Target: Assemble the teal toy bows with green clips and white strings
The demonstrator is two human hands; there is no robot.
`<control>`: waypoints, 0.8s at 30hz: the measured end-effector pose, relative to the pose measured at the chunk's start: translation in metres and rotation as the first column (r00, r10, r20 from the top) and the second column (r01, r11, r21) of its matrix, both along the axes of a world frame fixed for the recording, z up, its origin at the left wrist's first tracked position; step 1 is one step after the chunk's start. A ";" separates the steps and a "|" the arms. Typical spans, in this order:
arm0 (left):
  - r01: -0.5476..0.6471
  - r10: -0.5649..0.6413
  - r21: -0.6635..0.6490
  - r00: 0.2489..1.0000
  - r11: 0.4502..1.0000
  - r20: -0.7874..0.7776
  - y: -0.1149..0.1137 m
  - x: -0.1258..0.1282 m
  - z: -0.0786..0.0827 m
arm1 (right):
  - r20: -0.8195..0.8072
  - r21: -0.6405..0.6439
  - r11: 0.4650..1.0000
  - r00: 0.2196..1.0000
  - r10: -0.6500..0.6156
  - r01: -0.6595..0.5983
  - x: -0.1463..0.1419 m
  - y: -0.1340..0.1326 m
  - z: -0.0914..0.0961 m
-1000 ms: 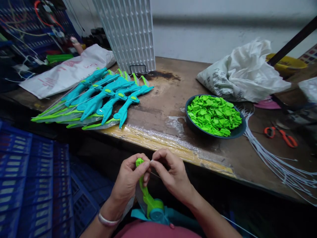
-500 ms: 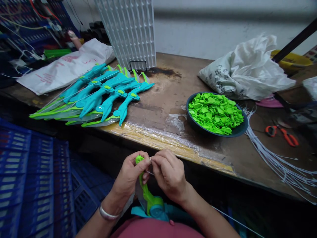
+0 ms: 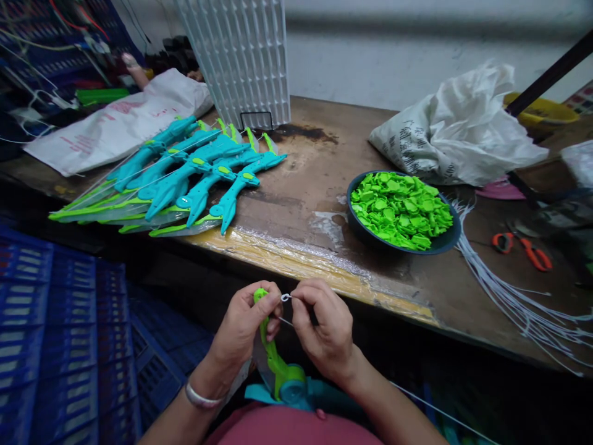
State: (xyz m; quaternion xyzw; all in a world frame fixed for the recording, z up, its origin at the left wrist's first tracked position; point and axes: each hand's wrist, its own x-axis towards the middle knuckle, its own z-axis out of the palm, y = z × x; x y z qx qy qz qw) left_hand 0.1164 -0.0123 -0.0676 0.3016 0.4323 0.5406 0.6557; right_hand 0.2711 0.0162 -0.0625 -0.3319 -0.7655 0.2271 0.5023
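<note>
My left hand (image 3: 243, 330) is closed round the upper end of a green and teal plastic toy (image 3: 282, 377) held over my lap. My right hand (image 3: 324, 330) pinches a thin white string (image 3: 286, 297), which forms a small loop right at the toy's green tip. The string trails away past my right forearm. On the table ahead lies a fanned stack of finished teal and green toys (image 3: 185, 176). A dark bowl (image 3: 445, 244) heaped with small green plastic pieces (image 3: 401, 210) stands to the right of the stack.
White strings (image 3: 514, 303) lie in a bundle on the wooden table (image 3: 301, 185), beside orange scissors (image 3: 523, 247). White sacks sit at back left (image 3: 115, 123) and back right (image 3: 458, 133). A white grid panel (image 3: 241, 55) stands at the back. Blue crates (image 3: 60, 346) are on my left.
The white string now shows a small loop at the toy's tip, and my right fingers have shifted slightly rightwards. Both hands stay in the same place.
</note>
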 end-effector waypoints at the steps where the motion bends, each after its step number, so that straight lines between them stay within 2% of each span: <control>1: 0.004 -0.004 -0.008 1.000 1.000 -0.007 0.000 0.000 -0.001 | 0.007 -0.015 1.000 1.000 0.024 -0.024 0.000 0.000 0.001; 6: -0.015 0.013 -0.065 0.999 0.998 -0.030 -0.001 -0.001 -0.003 | 0.002 -0.093 0.983 0.987 0.158 -0.157 -0.002 0.002 0.008; 9: -0.020 0.018 -0.045 0.999 0.999 -0.037 -0.001 0.000 -0.002 | -0.014 -0.112 0.978 0.985 0.175 -0.175 -0.002 0.003 0.011; 13: -0.012 0.012 -0.001 0.997 1.000 -0.072 -0.003 0.000 -0.001 | 0.063 -0.086 0.978 0.978 0.197 -0.191 0.003 0.005 0.012; 20: -0.026 0.032 0.050 0.992 0.998 -0.121 -0.004 -0.001 -0.001 | 0.215 0.021 0.998 0.975 0.053 -0.059 0.015 0.001 0.012; 24: -0.023 0.030 0.052 0.990 0.998 -0.137 -0.003 0.000 0.000 | 0.263 0.094 0.995 0.965 0.011 -0.037 0.020 -0.001 0.011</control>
